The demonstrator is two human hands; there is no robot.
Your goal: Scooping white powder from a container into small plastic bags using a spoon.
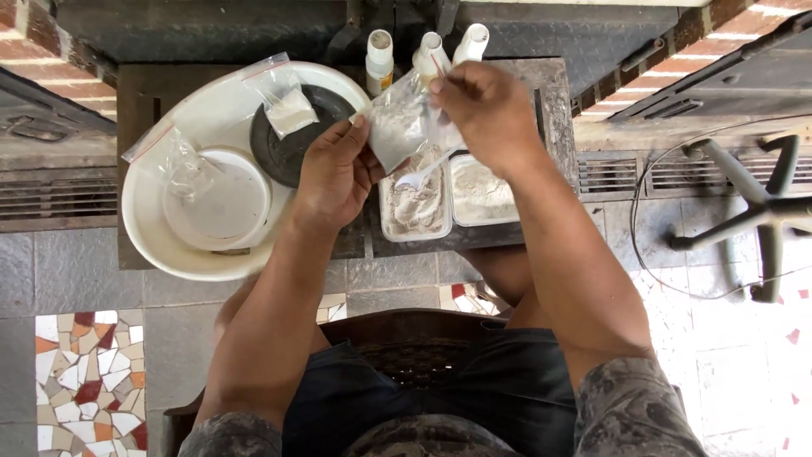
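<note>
My left hand [334, 173] and my right hand [486, 110] both grip a small clear plastic bag [397, 127] with pale powder in it, held up over a low dark table [550, 93]. Below the bag sit two rectangular clear tubs of powder, one [414, 207] with a white plastic spoon [419, 176] in it, the other [482, 190] to its right. Beside my left hand stands a large white basin [152, 228] holding a white lid [220, 199], a black disc [288, 148] and more small bags [288, 106].
Three white bottles [379, 59] stand at the table's far edge. A chair's metal base [753, 211] and a thin cable lie on the tiled floor at right. Floor grates run on both sides. My legs and the dark seat [414, 338] fill the bottom.
</note>
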